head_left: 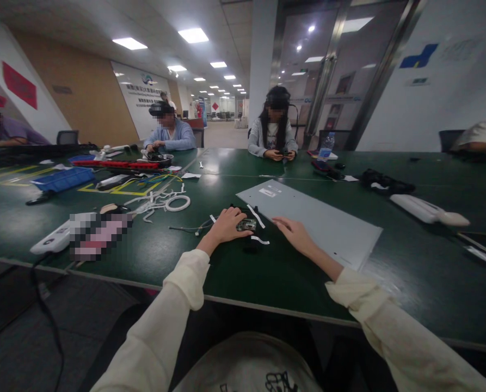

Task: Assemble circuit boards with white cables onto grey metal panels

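Observation:
My left hand (225, 225) has its fingers curved over a small circuit board (247, 224) on the green table, thumb at the near edge and fingertips at the far side. My right hand (295, 234) is to the right of the board, over the near left part of a grey panel (312, 218), fingers extended toward the board and holding nothing. White strips lie beside the board, one at its upper right (256, 216) and one nearer me (260, 240). Thin cables (197, 228) run out to the left of my left hand.
White tubing (178, 203), a blue tray (63, 179) and a white power strip (59, 234) lie on the left. At the right are a white tool-like object (428, 209) and a phone-like slab (481, 242). People sit across the table (389, 283).

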Demonstrator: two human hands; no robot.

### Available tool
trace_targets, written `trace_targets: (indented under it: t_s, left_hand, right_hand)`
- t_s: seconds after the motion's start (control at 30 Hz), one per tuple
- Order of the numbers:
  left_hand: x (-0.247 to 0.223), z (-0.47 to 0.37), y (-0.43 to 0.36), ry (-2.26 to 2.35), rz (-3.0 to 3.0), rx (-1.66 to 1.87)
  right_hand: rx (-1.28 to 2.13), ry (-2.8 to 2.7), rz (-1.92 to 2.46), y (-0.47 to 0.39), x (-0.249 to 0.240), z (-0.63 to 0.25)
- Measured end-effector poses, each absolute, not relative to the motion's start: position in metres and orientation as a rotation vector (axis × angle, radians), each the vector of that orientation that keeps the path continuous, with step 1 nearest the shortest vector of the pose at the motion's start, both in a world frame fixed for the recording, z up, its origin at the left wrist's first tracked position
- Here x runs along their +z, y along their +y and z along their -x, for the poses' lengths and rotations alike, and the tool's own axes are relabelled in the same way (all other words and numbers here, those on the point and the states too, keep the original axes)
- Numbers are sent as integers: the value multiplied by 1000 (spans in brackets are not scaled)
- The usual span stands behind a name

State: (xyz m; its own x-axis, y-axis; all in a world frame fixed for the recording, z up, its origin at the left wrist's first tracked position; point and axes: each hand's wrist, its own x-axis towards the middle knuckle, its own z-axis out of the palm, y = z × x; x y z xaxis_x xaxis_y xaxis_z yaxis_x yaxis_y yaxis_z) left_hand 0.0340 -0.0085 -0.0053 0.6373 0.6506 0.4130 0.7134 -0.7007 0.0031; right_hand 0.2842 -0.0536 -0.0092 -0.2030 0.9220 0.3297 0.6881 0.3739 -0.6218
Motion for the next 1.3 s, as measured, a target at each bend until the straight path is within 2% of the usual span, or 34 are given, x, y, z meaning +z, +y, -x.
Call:
trace_targets:
  t_s: [0.87,1.1,1.3]
  left_hand:
    - [-6,-37,-11,-1130,2693,-778]
    - [1,-32,-11,-1212,2595,-1127]
    - [7,-25,-13,-1266,2538,-1103]
  right_hand:
    - [479,-1994,1331,-50,-11,-283]
    - [498,-2007,1344,-51,-8,-281]
    - [504,-2017,1323,-53,-7,-282]
